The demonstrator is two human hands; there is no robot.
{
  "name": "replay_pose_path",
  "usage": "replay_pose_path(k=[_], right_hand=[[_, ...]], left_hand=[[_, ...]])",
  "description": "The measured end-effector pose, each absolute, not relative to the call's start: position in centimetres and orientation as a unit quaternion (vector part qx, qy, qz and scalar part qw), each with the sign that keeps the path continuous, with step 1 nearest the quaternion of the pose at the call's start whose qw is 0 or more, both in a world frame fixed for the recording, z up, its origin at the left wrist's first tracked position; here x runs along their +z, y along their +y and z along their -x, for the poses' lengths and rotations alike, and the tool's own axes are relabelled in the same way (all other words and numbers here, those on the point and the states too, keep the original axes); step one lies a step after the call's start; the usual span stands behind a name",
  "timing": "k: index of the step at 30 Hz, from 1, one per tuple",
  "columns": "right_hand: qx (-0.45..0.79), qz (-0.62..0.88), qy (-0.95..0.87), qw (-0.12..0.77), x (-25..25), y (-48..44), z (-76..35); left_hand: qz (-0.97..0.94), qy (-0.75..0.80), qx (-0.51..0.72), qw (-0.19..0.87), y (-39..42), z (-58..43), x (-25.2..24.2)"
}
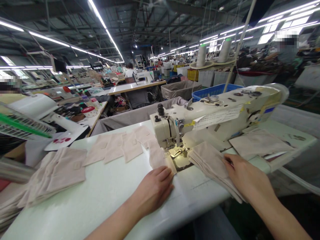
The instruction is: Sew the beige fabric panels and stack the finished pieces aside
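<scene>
Fabric piece [160,159] lying toward the front edge of the bench [100,200], its far end by the presser foot [177,152]. The left hand [153,190] presses it flat, fingers together. The right hand [243,176] rests on the stack [210,161]; whether it is pinching anything cannot be told. Uneven pressure could skew the piece.

Long strip lights [100,20], crowded worktables [135,87]

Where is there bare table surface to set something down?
Bare table lies between the left hand and the fabric pile, and along the front edge between both hands. Crowded: the sewn strip, the presser foot, the stack under the right hand.
</scene>
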State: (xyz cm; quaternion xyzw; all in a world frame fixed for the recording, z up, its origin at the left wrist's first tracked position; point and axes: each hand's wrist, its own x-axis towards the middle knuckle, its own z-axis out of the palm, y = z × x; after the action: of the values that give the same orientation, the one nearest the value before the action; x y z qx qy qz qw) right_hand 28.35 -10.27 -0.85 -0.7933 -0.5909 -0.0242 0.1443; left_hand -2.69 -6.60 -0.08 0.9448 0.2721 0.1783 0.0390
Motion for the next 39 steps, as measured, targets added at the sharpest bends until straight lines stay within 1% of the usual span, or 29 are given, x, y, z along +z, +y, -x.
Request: replay_pose_path(k=[3,9,14,21,27,39], right_hand=[[-0.028,0.793,-0.590,0.152,-0.9,-10.2,-28.4],[-0.007,0.786,-0.600,0.147,-1.0,-9.9,-29.0],[-0.022,0.788,-0.596,0.154,-0.7,-10.0,-28.5],[-0.002,0.799,-0.583,0.149,0.0,-10.1,-28.4],[-0.043,0.794,-0.587,0.155,-0.7,-10.0,-29.1],[-0.113,0.766,-0.602,0.195,-1.0,-10.2,-29.5]], left_hand=[[-0.948,0.271,0.159,0.050,-6.0,2.8,-0.1],[-0.945,0.274,0.171,0.053,-4.8,3.2,-0.4],[-0.946,0.280,0.152,0.058,-3.9,3.3,-0.3],[-0.942,0.284,0.173,0.054,-2.8,3.4,-0.3],[-0.943,0.294,0.143,0.058,-1.7,3.5,-0.3],[-0.941,0.296,0.154,0.051,0.3,3.8,-0.2]])
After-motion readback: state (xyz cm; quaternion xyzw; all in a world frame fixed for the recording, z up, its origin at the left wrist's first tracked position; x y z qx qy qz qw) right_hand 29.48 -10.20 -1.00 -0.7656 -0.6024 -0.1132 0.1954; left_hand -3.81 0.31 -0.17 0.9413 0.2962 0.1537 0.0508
